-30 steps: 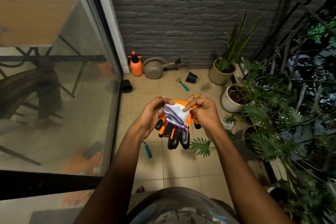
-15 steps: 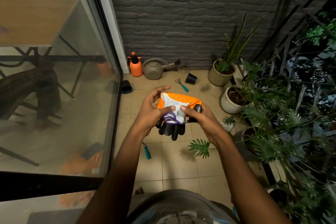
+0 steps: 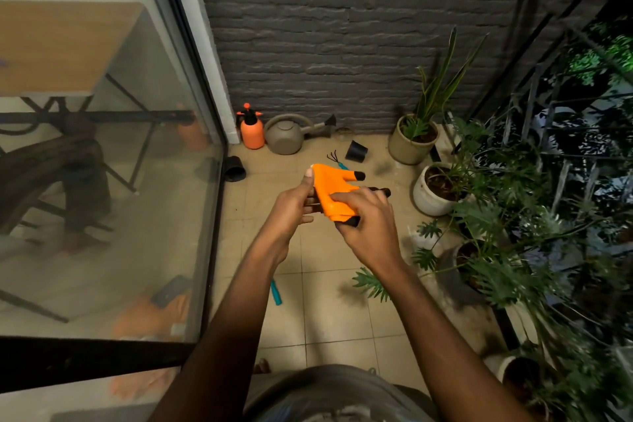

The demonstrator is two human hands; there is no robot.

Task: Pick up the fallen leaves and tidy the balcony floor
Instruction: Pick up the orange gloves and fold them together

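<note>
1. Balcony floor: a teal-handled tool lies on the tiles under the left forearm. With attention on the hands, a step forward is likely to land on it and slip.
2. Green lobed leaf: it sits low over the tiles beside the right forearm. Whether it is fallen or attached cannot be told. Pulling an attached leaf would tear the plant.
3. Left hand: it pinches one end of the orange work gloves, thumb raised along the edge. Right hand: its fingers curl over the other end. No leaf is held. A loosened pinch probably drops a glove.
4. White pot: it stands near the right hand. A wide elbow swing may knock it.
5. Hand rake: it lies beyond the gloves, prongs exposed. A bare-handed reach risks a scratch.
</note>
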